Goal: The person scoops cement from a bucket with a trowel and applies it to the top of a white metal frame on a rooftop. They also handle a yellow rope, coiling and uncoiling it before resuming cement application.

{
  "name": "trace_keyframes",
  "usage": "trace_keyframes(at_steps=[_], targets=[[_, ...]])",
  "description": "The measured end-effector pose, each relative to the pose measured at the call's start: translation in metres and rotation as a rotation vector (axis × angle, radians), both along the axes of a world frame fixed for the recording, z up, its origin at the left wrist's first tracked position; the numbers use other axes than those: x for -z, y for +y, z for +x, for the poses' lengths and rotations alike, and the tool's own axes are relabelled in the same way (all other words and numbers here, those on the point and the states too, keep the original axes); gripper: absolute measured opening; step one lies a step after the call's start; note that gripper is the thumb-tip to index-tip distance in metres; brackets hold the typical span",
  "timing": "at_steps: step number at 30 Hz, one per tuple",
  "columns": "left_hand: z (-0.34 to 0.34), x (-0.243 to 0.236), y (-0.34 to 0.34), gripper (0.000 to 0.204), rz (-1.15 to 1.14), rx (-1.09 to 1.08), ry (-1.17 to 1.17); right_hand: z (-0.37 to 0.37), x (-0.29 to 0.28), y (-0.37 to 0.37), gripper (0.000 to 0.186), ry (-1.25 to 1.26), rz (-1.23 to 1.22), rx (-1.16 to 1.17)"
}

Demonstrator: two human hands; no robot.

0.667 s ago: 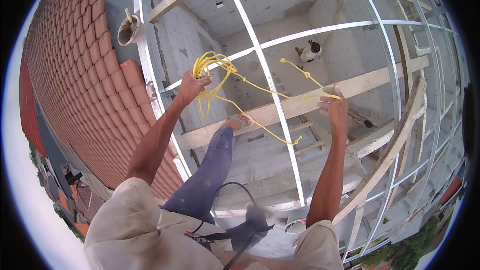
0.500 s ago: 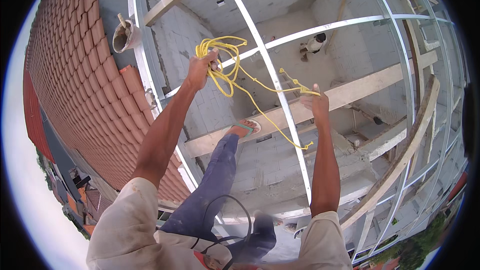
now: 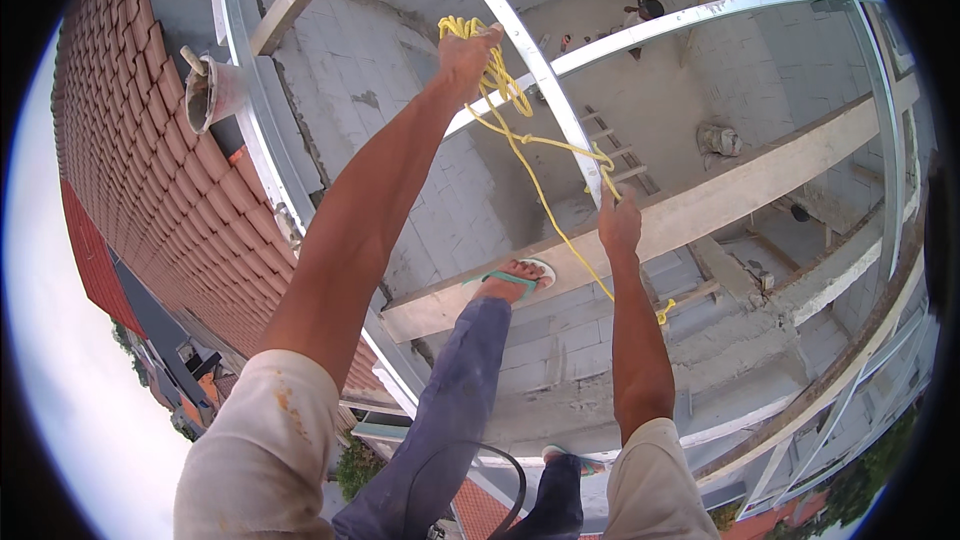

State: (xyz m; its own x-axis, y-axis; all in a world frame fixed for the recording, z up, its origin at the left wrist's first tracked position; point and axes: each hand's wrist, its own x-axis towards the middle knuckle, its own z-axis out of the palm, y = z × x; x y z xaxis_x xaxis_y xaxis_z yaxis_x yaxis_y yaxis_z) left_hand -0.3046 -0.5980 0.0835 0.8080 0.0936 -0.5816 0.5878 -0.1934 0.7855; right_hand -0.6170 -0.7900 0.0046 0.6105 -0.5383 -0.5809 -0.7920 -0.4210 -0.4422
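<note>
My left hand [image 3: 467, 58] is closed on a bundle of looped yellow rope [image 3: 506, 87], raised beside a white metal batten [image 3: 537, 62]. My right hand [image 3: 621, 220] is closed around a knotted length of the same rope, at the batten lower down. A strand hangs between them and ends in a knot below, right of my right forearm. My left foot in a sandal [image 3: 518, 280] rests on a wide wooden plank [image 3: 740, 180] that crosses the open frame.
A tiled roof [image 3: 170, 170] slopes away at the left, with a bucket [image 3: 207, 98] at its edge. A concrete-walled room lies far below, with a ladder [image 3: 610, 135], a sack [image 3: 718, 139] and another person [image 3: 645, 12]. Metal and timber members [image 3: 880, 120] span the right.
My left hand has risen forward and right with the coil; my right hand has moved slightly left and down to the batten. The view has shifted, and the person below appears higher.
</note>
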Motion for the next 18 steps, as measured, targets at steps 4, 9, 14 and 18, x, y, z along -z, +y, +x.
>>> trace_keyframes(at_steps=[4, 9, 14, 18], targets=[[0.011, 0.013, -0.028, 0.069, 0.082, 0.008, 0.092, 0.004, -0.013, 0.006, 0.056, 0.075, -0.123, -0.103], [0.032, 0.081, -0.038, 0.083, 0.269, -0.006, -0.001, -0.001, 0.004, 0.012, 0.053, -0.017, -0.148, -0.117], [0.033, 0.094, -0.062, 0.088, 0.244, -0.07, 0.08, -0.007, 0.001, 0.01, 0.041, -0.062, -0.151, -0.085], [0.03, 0.092, -0.076, 0.066, 0.4, -0.169, 0.002, -0.004, -0.001, 0.009, 0.04, -0.094, -0.11, -0.07]])
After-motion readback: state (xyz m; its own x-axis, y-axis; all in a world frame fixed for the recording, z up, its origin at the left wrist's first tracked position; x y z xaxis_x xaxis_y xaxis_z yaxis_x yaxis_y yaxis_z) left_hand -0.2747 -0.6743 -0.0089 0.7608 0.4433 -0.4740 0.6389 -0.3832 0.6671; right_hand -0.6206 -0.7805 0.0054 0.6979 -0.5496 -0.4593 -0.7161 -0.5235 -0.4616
